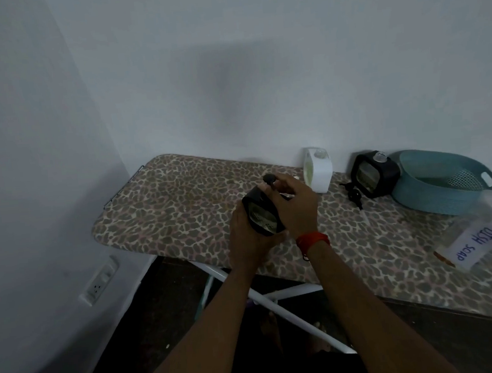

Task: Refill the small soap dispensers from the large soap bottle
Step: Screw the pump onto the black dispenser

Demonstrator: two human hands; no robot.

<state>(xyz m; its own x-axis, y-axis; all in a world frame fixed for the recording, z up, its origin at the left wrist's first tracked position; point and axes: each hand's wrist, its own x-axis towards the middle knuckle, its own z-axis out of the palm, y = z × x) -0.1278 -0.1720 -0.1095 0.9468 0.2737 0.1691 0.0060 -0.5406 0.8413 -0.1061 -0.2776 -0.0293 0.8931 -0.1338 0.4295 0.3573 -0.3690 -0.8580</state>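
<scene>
- Floor [165,297], dark, under the near edge; the board's white crossed legs [282,308] stand on it.
- Wall socket [100,281], white, low on the left wall.
- Ironing board [181,209] with a leopard-print cover, running from the far left corner of the room to the near right; it serves as the work surface.
- Large soap bottle [481,240], clear plastic, at the near right of the board, black cap pointing far right; its white label reads "DISH SOAP", upside down in this view. The fill level cannot be told.
- Left hand [246,242], fingers wrapped round the body of a black dispenser [263,214], held tilted just above the middle of the board.
- Right hand [295,205], a red band [313,240] at the wrist, fingers curled round the neck of that dispenser below its black pump head [269,179].
- Loose black pump [352,193], lying on the cover to the right of the hands.
- White dispenser [319,171], upright at the far edge against the wall, pale green liquid showing in its side window.
- Second black dispenser [374,175], far right, just beside the loose pump; contents unclear.
- Teal basket [436,196], perforated base, touching the second black dispenser.
- Wall [228,69], plain white, behind.
</scene>
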